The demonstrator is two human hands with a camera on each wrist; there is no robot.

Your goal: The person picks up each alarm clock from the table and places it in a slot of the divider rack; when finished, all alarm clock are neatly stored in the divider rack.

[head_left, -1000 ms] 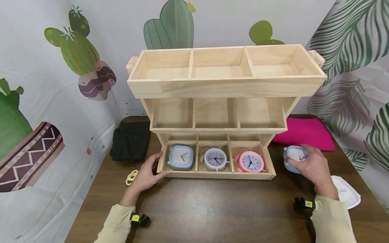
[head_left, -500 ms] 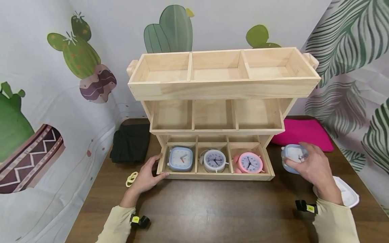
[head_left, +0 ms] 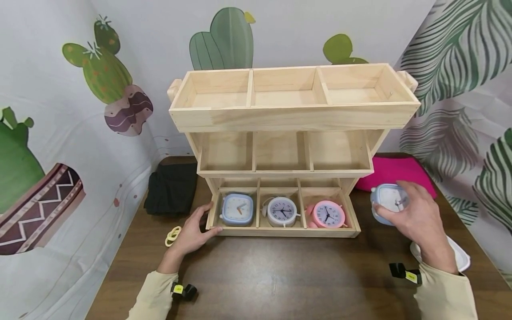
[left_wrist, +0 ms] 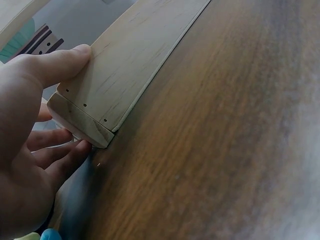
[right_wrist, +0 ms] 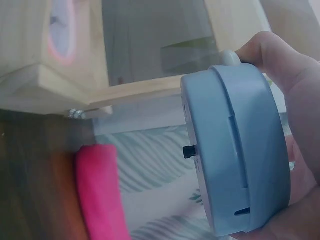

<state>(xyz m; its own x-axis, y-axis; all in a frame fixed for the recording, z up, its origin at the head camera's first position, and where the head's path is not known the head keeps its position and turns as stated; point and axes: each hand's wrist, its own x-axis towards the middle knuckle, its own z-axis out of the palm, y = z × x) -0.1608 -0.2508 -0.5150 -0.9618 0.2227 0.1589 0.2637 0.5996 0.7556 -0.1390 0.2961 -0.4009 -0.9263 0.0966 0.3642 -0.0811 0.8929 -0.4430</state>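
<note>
Head view: our right hand (head_left: 416, 218) grips a light, rigid blue clock (head_left: 387, 202) by its rim, right of the shelf (head_left: 294, 118); left hand (head_left: 192, 229) rests open on the shelf's corner.

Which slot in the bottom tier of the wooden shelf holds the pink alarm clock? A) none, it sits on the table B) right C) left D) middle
B: the pink alarm clock lies in the right compartment of the bottom tier of the wooden shelf, beside the grey round clock in the middle one and the blue square clock in the left one.
</note>
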